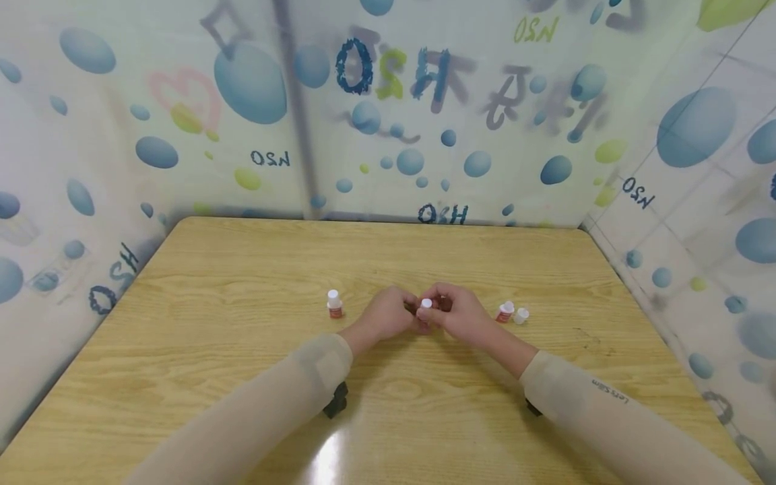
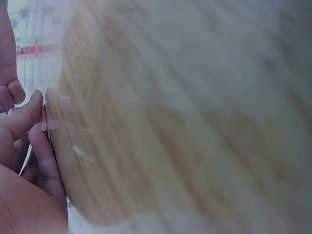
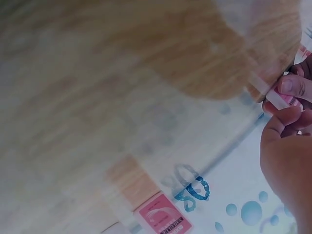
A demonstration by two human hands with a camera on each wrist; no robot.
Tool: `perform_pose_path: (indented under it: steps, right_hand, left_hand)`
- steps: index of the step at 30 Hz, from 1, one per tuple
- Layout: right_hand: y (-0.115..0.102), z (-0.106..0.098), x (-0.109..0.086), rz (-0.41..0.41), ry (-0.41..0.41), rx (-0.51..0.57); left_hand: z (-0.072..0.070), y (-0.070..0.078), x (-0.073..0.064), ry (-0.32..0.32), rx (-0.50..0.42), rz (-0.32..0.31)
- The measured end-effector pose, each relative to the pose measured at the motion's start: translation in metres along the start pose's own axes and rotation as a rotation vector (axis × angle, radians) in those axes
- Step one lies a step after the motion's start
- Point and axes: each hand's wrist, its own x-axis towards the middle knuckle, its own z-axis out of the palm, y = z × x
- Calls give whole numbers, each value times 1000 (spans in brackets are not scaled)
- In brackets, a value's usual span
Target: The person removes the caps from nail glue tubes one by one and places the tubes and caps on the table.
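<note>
Hands [image 1: 386, 314] [image 1: 465, 315] pinch white-capped bottle [image 1: 427, 304]; glossy woodgrain table [image 1: 254, 263].

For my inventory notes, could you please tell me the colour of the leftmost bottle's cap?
The cap of the leftmost bottle is white, clearest in the head view.

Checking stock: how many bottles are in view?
3: left bottle, standing alone; held bottle, between left hand and right hand; right bottle, beside a white cap. Hands could hide more.

The site is a tabletop work booth, indicated by a wood-grain table [image 1: 388, 256] with bubble-print curtains [image 1: 388, 148] on three sides.
</note>
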Motion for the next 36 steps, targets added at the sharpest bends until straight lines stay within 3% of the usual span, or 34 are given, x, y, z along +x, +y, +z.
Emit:
perform_pose_path:
  steps: [7,15,26,36]
  right_hand:
    - [0,-1,-1,10,-16,17]
    - [1,0,0,41,20,23]
    - [2,0,-1,0,8,70]
    - [0,-1,-1,19,20,95]
  left_hand:
    - [0,1,-1,1,-9,6]
    - [0,1,-2,-3,-13,21]
    - [1,3,1,2,8,-2]
    - [1,1,1,-7,3,2]
